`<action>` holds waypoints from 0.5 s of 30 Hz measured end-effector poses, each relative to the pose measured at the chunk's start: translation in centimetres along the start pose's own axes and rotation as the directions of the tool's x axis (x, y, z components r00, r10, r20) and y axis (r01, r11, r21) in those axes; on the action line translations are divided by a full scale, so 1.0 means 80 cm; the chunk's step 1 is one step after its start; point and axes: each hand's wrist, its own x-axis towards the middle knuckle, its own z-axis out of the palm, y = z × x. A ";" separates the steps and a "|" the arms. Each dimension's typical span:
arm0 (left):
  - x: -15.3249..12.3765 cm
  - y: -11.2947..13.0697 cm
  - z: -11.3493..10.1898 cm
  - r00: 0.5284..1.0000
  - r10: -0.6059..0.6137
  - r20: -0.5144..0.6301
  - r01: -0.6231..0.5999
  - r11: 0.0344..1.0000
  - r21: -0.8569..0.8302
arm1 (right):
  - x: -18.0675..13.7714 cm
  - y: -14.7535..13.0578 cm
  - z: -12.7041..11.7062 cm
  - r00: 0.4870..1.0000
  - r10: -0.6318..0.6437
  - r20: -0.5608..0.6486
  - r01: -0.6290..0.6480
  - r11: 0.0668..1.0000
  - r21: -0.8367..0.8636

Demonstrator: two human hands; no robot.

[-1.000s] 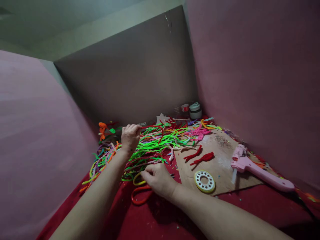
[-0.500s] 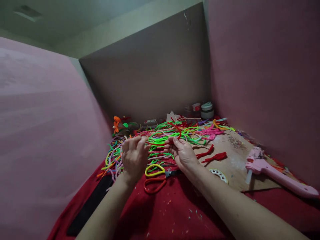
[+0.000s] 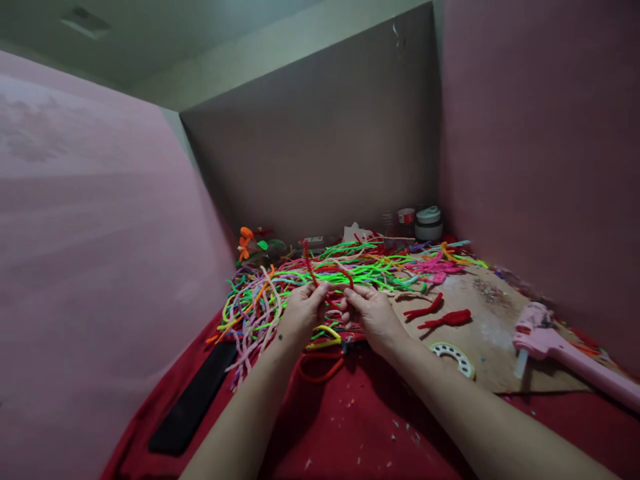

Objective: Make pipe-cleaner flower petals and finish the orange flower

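Observation:
My left hand (image 3: 303, 310) and my right hand (image 3: 373, 315) are close together above the near edge of a pile of coloured pipe cleaners (image 3: 345, 270). Both pinch one red pipe cleaner (image 3: 327, 273), which arcs up between them; one end sticks up above my left fingers. Just below my hands lie scissors (image 3: 325, 353) with yellow and red handle loops on the red cloth (image 3: 350, 427).
A cardboard sheet (image 3: 495, 340) at right holds two red twisted pieces (image 3: 440, 313), a white ring (image 3: 453, 357) and a pink glue gun (image 3: 565, 357). Small jars (image 3: 423, 223) stand at the back wall. A black flat strip (image 3: 193, 403) lies left. Pink walls close in on both sides.
My right hand left the scissors and rose to the pile. My left hand came back from the far side, and both hands have met on the red pipe cleaner.

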 end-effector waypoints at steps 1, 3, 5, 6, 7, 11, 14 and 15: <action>-0.001 -0.001 0.001 1.000 -0.024 0.019 0.025 0.999 -0.036 | -0.001 0.000 0.000 1.000 0.003 -0.010 -0.004 0.999 -0.042; -0.002 -0.005 0.003 0.995 -0.073 0.073 0.081 0.990 -0.114 | -0.002 -0.001 0.001 0.999 0.011 -0.030 -0.015 0.990 -0.141; -0.003 -0.008 0.003 0.989 -0.105 0.104 0.123 0.975 -0.187 | -0.004 -0.001 0.001 0.999 0.017 -0.043 -0.027 0.968 -0.248; -0.002 -0.010 0.003 0.987 -0.118 0.113 0.141 0.965 -0.222 | -0.005 0.000 0.002 0.999 0.006 -0.045 -0.020 0.953 -0.301; -0.002 -0.011 0.002 0.985 -0.127 0.121 0.154 0.955 -0.253 | -0.005 0.001 0.002 0.999 -0.014 -0.039 -0.001 0.934 -0.357; 0.002 -0.013 0.001 0.983 -0.110 0.148 0.154 0.931 -0.330 | -0.007 0.007 0.003 0.989 -0.126 0.073 0.145 0.791 -0.594; 0.004 -0.014 0.000 0.995 -0.058 0.087 0.083 0.946 -0.314 | -0.009 0.012 0.004 0.978 -0.145 0.148 0.207 0.727 -0.655; 0.005 -0.014 0.000 0.999 -0.033 0.039 0.043 0.955 -0.293 | -0.010 0.013 0.004 0.980 -0.125 0.153 0.196 0.717 -0.669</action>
